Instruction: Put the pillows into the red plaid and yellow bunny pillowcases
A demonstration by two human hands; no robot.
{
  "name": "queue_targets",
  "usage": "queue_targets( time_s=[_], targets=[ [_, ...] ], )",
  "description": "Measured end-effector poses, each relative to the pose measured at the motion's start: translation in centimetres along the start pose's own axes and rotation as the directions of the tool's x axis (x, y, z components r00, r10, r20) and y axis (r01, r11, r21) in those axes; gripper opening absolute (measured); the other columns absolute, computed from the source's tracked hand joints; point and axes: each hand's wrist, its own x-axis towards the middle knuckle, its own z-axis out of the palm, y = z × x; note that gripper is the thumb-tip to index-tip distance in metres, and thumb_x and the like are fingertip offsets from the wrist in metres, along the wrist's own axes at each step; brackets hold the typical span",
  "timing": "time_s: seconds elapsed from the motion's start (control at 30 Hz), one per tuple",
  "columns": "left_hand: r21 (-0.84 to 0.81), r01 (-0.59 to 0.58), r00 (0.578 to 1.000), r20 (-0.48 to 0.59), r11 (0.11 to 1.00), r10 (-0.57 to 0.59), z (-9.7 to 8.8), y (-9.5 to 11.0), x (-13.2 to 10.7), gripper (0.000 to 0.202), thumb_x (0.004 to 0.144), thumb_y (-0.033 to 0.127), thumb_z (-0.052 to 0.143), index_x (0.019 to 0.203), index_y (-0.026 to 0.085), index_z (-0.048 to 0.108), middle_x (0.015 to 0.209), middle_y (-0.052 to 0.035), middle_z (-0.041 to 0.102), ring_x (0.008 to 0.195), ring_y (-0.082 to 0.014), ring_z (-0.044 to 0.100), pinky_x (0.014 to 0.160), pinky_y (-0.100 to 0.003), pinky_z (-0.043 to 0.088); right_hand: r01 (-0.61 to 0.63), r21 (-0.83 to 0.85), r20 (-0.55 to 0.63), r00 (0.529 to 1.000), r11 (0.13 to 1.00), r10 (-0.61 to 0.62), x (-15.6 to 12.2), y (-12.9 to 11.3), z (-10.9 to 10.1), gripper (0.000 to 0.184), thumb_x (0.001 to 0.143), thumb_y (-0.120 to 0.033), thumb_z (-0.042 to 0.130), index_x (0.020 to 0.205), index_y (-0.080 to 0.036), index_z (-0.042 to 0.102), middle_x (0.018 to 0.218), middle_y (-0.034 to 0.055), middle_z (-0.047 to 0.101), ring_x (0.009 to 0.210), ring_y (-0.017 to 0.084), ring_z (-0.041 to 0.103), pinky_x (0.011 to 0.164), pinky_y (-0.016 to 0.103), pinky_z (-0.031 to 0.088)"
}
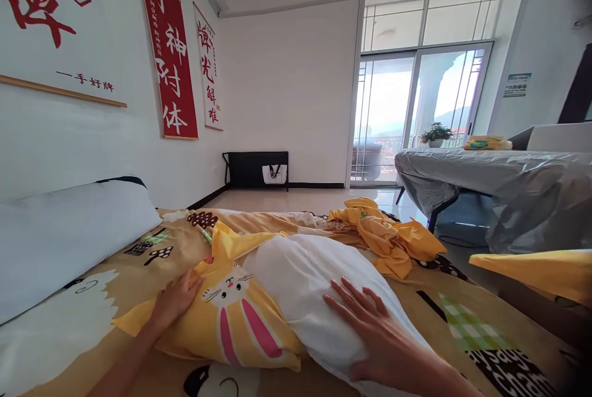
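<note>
Slippage looks like your main risk. The plump white fabric pillow (305,280) lies on the tan, cartoon-printed bedsheet (134,280), its left end against or inside the yellow cloth pillowcase with a pink-eared rabbit (238,317); from this angle you can't be sure how far in it reaches. Your right hand (374,332) is spread flat on the pillow, grasping nothing. Your left hand (178,298) lies at the pillowcase's left side, fingertips partly hidden, so I cannot tell whether it grips the cloth. If that hold is loose, a push from your right could slide case and pillow along together, or wedge the pillow in crookedly. Tugging one spot might bunch the cloth. The crumpled orange-yellow cloth (383,233) lies beyond the pillow, apart from both hands.
</note>
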Motion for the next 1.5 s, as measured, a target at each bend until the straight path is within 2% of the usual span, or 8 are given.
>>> queue_targets(
  time_s=[0.27, 0.53, 0.67, 0.87, 1.0, 1.1, 1.2, 1.5],
  targets=[
    [-0.503, 0.266, 0.915, 0.399, 0.822, -0.052, -0.9, -1.1, -1.1, 0.048, 0.064, 0.064, 0.067, 0.072, 0.017, 0.061, 0.072, -0.0103, 0.073, 0.079, -0.0309, 0.071, 0.063, -0.033, 0.056, -0.108, -0.405, -0.29, 0.957, 0.908, -0.015, 2.6, 0.8, 4.4, 0.079, 0.073, 0.004, 0.047, 0.142, -0.035, 0.042, 0.142, 0.0104, 0.049, 0.12, 0.033, 0.053, 0.093, 0.053, 0.046],
    [-0.775, 0.269, 0.961, 0.251, 0.572, -0.112, -6.7, -1.5, -2.0, 0.045, 0.063, 0.05, 0.076, 0.092, 0.02, 0.059, 0.076, -0.0053, 0.073, 0.078, -0.0272, 0.07, 0.065, -0.033, 0.056, -0.056, -0.582, -0.448, 0.855, 0.811, -0.262, 4.8, 0.9, -6.3, 0.054, 0.086, 0.0, 0.035, 0.132, -0.022, 0.055, 0.119, 0.0117, 0.064, 0.108, 0.028, 0.056, 0.091, 0.046, 0.046],
    [-0.54, 0.248, 0.957, 0.009, 0.804, -0.29, -8.3, -5.0, -1.8, 0.049, 0.065, 0.059, 0.068, 0.091, 0.018, 0.061, 0.074, -0.0062, 0.071, 0.078, -0.0321, 0.069, 0.061, -0.035, 0.052, 0.037, -0.514, -0.399, 0.874, 0.857, -0.277, 4.1, -0.2, -6.1, 0.059, 0.086, -0.002, 0.038, 0.14, -0.024, 0.046, 0.135, 0.0097, 0.055, 0.118, 0.028, 0.051, 0.101, 0.05, 0.039],
    [0.132, 0.173, 0.982, -0.094, 0.976, -0.162, -5.8, -8.5, -2.0, 0.048, 0.078, 0.059, 0.044, 0.085, 0.015, 0.061, 0.093, -0.0175, 0.069, 0.092, -0.0378, 0.064, 0.076, -0.044, 0.05, 0.199, -0.096, -0.012, 0.98, 0.975, -0.201, 3.1, -0.8, -1.9, 0.076, 0.07, -0.016, 0.065, 0.14, -0.033, 0.045, 0.148, 0.0063, 0.042, 0.132, 0.029, 0.042, 0.105, 0.047, 0.037],
    [0.373, -0.166, 0.92, -0.274, 0.913, 0.28, -4.7, -4.0, -4.6, 0.045, 0.087, 0.034, 0.027, 0.106, 0.011, 0.06, 0.114, -0.0214, 0.063, 0.109, -0.0363, 0.058, 0.088, -0.051, 0.045, 0.181, 0.013, -0.065, 0.982, 0.983, -0.179, 3.2, -2.3, -4.8, 0.048, 0.08, -0.039, 0.067, 0.127, -0.033, 0.059, 0.137, 0.0045, 0.055, 0.126, 0.026, 0.05, 0.106, 0.046, 0.036],
    [0.198, -0.593, 0.777, -0.112, 0.78, 0.619, -3.8, 2.2, -7.4, 0.04, 0.093, 0.034, 0.029, 0.114, 0.018, 0.058, 0.121, -0.0114, 0.064, 0.116, -0.0229, 0.056, 0.098, -0.037, 0.043, 0.236, -0.029, -0.253, 0.939, 0.971, -0.235, 5.9, -5.2, -7.3, 0.036, 0.092, -0.037, 0.053, 0.127, -0.029, 0.059, 0.133, 0.0039, 0.059, 0.122, 0.021, 0.053, 0.106, 0.041, 0.037],
    [0.191, -0.727, 0.674, 0.022, 0.659, 0.738, -1.8, 7.2, -8.9, 0.036, 0.094, 0.027, 0.031, 0.114, 0.02, 0.06, 0.122, -0.0093, 0.063, 0.118, -0.0228, 0.054, 0.1, -0.04, 0.039, 0.355, -0.098, -0.321, 0.873, 0.93, -0.367, 10.6, -8.4, -7.4, 0.032, 0.096, -0.026, 0.046, 0.123, -0.025, 0.062, 0.131, 0.0039, 0.061, 0.123, 0.018, 0.052, 0.105, 0.037, 0.036],
    [0.212, -0.514, 0.855, 0.201, 0.831, 0.478, 2.9, 7.1, -6.3, 0.04, 0.096, 0.032, 0.027, 0.089, 0.019, 0.065, 0.098, -0.008, 0.069, 0.1, -0.0244, 0.061, 0.089, -0.042, 0.039, 0.266, -0.142, -0.106, 0.954, 0.953, -0.282, 19.0, -10.4, 3.6, 0.031, 0.087, -0.042, 0.06, 0.11, -0.023, 0.068, 0.123, 0.0095, 0.064, 0.119, 0.028, 0.053, 0.096, 0.049, 0.041]
  ],
)
